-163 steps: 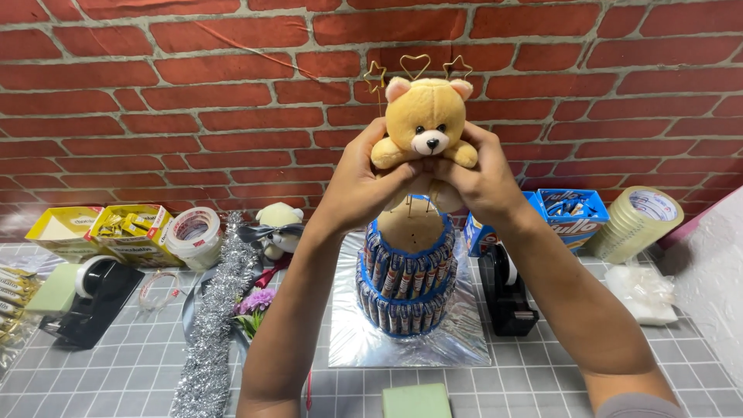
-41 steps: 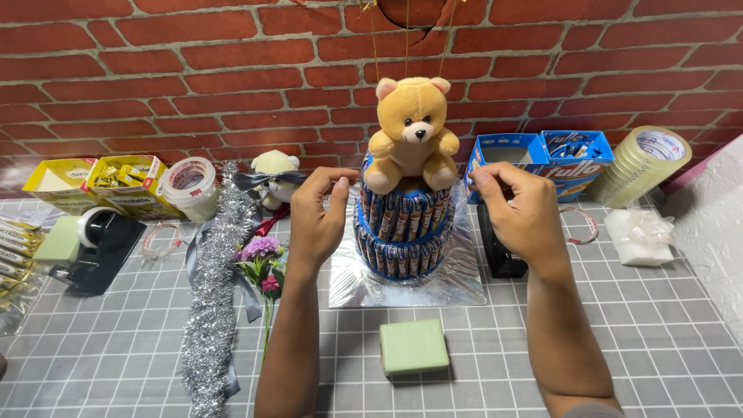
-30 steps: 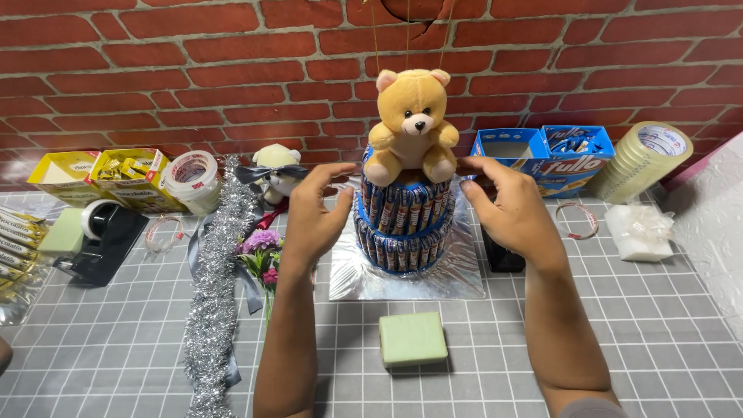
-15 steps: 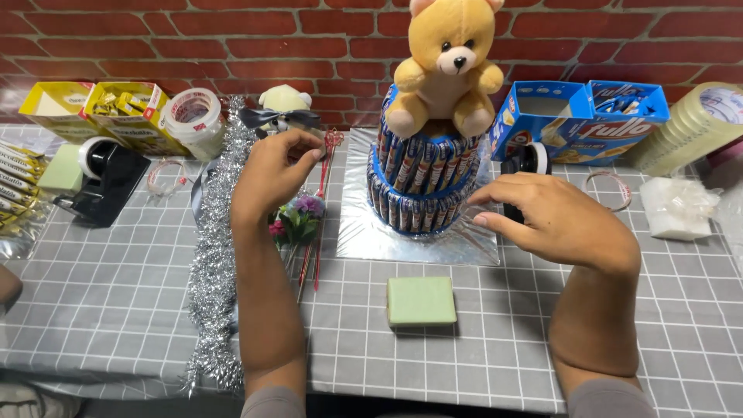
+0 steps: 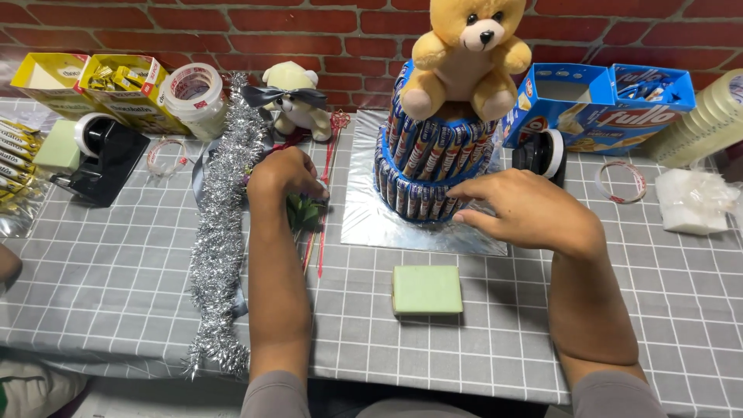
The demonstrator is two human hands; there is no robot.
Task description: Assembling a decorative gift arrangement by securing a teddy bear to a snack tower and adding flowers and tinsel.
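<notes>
Nearest me, in front of the candy tower (image 5: 432, 166), a pale green foam block (image 5: 426, 289) lies flat on the grid-patterned table (image 5: 116, 294), clear of everything; left of the tower a strand of silver tinsel (image 5: 220, 232) runs toward me down the cloth.

My left hand (image 5: 284, 174) is just left of the tower's silver board (image 5: 371, 217), fingers curled down onto a small bunch of artificial flowers (image 5: 303, 210) with thin red sticks (image 5: 321, 232) beside it; whether I've actually pinched a stem I cannot tell, since the knuckles cover the tips. My right hand (image 5: 534, 213) rests loosely spread at the tower's front right, fingertips touching the lower ring of wrapped candy sticks and holding nothing.

The tower stands in two tiers on the board, with a tan teddy bear (image 5: 468, 54) seated on top; to its left, further back, are a small white plush toy (image 5: 290, 97), a black tape dispenser (image 5: 104, 151), a tape roll (image 5: 193, 85) and yellow boxes (image 5: 93, 81); to its right, open blue boxes (image 5: 600, 104) and a second tape dispenser (image 5: 542, 151).

The risk, I think, is that bear; it sits high and seems only perched, so a push from my right fingertips could tip it or loosen a candy stick; dragging the flowers could also snag the tinsel.
</notes>
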